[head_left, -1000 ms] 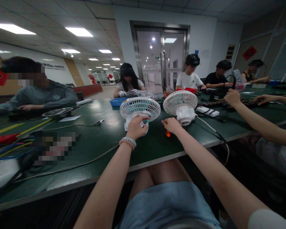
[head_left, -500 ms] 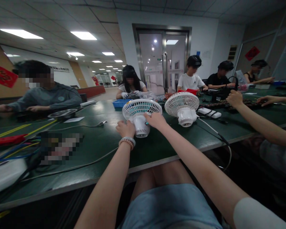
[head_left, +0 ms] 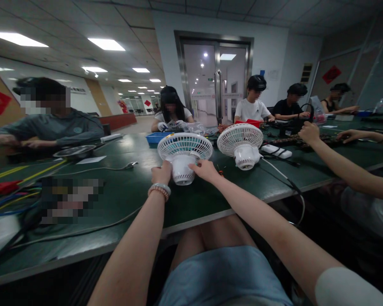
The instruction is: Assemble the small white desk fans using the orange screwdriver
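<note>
A white electric fan rests on the green table, its round grille facing away from me and its motor housing towards me. My left hand, with two bracelets at the wrist, is closed against the left side of the housing. On the other side my right hand holds the housing with thumb and fingers; some fingertips are hidden. A second white fan stands to the right, apart from my hands. A small orange and black item, too small to name, lies just right of my right hand.
Behind the fan is a blue tray. A white power adapter with a dark cord lies on the right. Cables and a red item are on the left. A co-worker's hand reaches in from the right; other people sit across the table.
The right hand has come down from the grille's rim to the housing's side. The left hand has closed in on the housing. The view has shifted slightly.
</note>
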Available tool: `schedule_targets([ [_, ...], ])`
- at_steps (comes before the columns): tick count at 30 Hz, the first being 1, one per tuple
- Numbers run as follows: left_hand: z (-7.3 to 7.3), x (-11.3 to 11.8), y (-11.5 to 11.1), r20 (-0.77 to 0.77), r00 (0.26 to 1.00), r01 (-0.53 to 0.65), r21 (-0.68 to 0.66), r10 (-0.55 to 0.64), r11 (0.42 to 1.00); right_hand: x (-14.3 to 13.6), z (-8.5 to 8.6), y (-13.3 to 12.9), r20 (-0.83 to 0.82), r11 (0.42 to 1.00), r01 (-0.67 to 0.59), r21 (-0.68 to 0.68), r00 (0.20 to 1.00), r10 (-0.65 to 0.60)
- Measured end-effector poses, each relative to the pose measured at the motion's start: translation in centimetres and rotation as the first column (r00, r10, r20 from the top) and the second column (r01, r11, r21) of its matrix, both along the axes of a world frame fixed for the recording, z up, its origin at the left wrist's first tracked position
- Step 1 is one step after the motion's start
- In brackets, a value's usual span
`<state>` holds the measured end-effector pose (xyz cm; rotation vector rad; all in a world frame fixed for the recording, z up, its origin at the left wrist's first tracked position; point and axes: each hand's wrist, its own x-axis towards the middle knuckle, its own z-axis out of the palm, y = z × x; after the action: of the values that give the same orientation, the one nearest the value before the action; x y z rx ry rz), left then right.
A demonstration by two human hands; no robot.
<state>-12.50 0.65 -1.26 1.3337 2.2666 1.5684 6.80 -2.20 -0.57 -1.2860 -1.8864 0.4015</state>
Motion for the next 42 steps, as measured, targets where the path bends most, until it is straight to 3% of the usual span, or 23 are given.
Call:
schedule_targets([
  [2, 0.4, 0.1, -0.3, 0.071, 0.996, -0.056, 0.005, 0.055, 0.998, -0.3, -0.5, 0.4, -0.011, 0.997, -0.06, -0.043, 0.998, 0.06],
  [5, 1.1, 0.6, -1.0, 0.114, 0.989, -0.11, 0.129, 0.096, 0.985, -0.6, -1.1, 1.0, -0.03, 0.986, -0.146, -0.083, 0.989, 0.144],
  [14, 1.4, 1.7, -1.8, -0.088, 0.995, -0.013, 0.334, 0.045, 0.942, -0.1, -2.4, 2.7, -0.056, 0.977, -0.203, -0.071, 0.978, 0.199],
  [17, 1.4, 1.8, -1.9, -0.136, 0.991, 0.037, 0.329, 0.008, 0.944, -0.1, -2.6, 2.8, -0.023, 0.976, -0.209, -0.054, 0.978, 0.208],
  [22, 1.7, 2.4, -2.6, -0.069, 0.996, 0.079, 0.262, -0.063, 0.962, -0.3, -3.0, 2.8, 0.008, 0.98, -0.199, -0.01, 0.98, 0.199],
  [31, 2.7, 4.7, -5.3, -0.299, 0.954, 0.165, 0.439, -0.03, 0.883, -1.1, -3.6, 2.1, -0.028, 0.985, -0.174, -0.011, 0.984, 0.174],
  [42, 3.7, 5.6, -6.5, -0.36, 0.929, 0.221, 0.361, -0.083, 0.906, -1.1, -3.1, 1.4, -0.051, 0.987, -0.158, -0.042, 0.986, 0.156],
])
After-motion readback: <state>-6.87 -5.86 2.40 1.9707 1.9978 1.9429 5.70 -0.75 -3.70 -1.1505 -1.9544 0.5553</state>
